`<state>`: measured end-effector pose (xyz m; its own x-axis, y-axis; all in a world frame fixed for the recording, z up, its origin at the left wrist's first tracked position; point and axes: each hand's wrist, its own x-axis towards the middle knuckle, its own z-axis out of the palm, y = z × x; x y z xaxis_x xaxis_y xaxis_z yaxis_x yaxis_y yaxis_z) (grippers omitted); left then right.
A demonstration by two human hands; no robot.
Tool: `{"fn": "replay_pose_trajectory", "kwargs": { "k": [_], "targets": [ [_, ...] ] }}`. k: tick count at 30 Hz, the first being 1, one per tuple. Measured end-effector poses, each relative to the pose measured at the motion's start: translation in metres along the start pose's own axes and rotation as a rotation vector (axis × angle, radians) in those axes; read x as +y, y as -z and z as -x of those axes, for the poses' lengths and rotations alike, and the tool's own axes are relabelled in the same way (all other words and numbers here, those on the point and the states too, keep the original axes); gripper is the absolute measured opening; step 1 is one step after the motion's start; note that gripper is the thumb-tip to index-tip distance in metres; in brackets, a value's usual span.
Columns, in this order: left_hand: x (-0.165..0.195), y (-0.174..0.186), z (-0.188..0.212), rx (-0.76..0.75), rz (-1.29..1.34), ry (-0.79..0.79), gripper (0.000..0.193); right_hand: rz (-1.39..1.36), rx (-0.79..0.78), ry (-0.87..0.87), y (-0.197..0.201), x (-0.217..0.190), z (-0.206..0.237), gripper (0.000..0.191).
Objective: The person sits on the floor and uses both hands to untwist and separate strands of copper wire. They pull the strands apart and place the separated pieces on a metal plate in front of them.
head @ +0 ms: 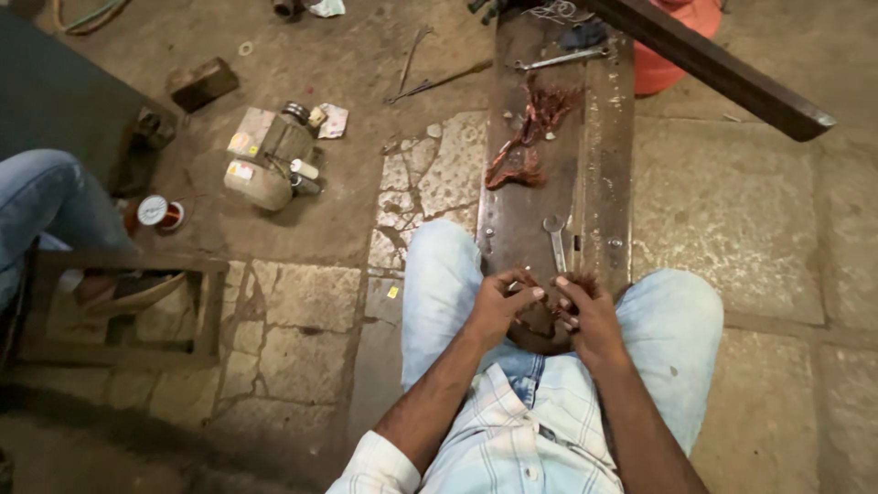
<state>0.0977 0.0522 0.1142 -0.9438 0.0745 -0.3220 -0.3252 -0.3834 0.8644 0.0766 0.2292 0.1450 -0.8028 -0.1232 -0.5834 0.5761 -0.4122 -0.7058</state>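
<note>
Both my hands meet over the near end of a long dark wooden bench [521, 210] that I sit astride. My left hand [501, 302] and my right hand [585, 316] are closed on a small round part with reddish copper wire [546, 316] between them; most of it is hidden by my fingers. Just beyond my fingers a metal spanner [555, 240] lies on the bench. Farther up the bench sit tangled clumps of copper wire [523, 146] and a second spanner [560, 59].
An electric motor [265, 157] lies on the stone floor at left, beside a wire spool [157, 212] and a wood block [201, 82]. Another person's jeans-clad leg [46, 197] and a wooden stool [119, 306] are far left. A dark beam [722, 69] crosses an orange bucket [681, 41].
</note>
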Motion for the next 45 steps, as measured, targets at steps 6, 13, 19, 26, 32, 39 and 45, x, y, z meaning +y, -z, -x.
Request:
{"fn": "replay_pose_trajectory", "kwargs": {
  "k": [6,13,19,26,32,39,45],
  "targets": [
    [0.022,0.020,-0.015,0.034,-0.010,0.011,0.012,-0.088,-0.054,-0.005,-0.031,-0.003,-0.015,0.016],
    [0.039,0.066,-0.062,0.027,-0.033,-0.101,0.013,-0.247,-0.103,-0.014,-0.075,-0.001,-0.059,0.013],
    [0.032,0.086,-0.116,-0.016,0.089,-0.042,0.011,-0.186,-0.046,-0.063,-0.086,-0.002,-0.113,0.019],
    [0.013,0.096,-0.150,-0.067,0.050,-0.101,0.008,0.028,0.001,-0.013,-0.086,0.006,-0.148,0.026],
    [0.006,0.091,-0.160,-0.088,0.041,-0.095,0.010,-0.047,0.019,-0.009,-0.077,0.005,-0.158,0.026],
    [0.006,0.089,-0.162,-0.069,0.010,-0.017,0.015,-0.141,0.033,-0.035,-0.075,0.001,-0.160,0.020],
    [0.011,0.090,-0.156,0.016,0.120,0.006,0.016,-0.190,-0.039,-0.036,-0.074,0.003,-0.155,0.013]
  ]
}}
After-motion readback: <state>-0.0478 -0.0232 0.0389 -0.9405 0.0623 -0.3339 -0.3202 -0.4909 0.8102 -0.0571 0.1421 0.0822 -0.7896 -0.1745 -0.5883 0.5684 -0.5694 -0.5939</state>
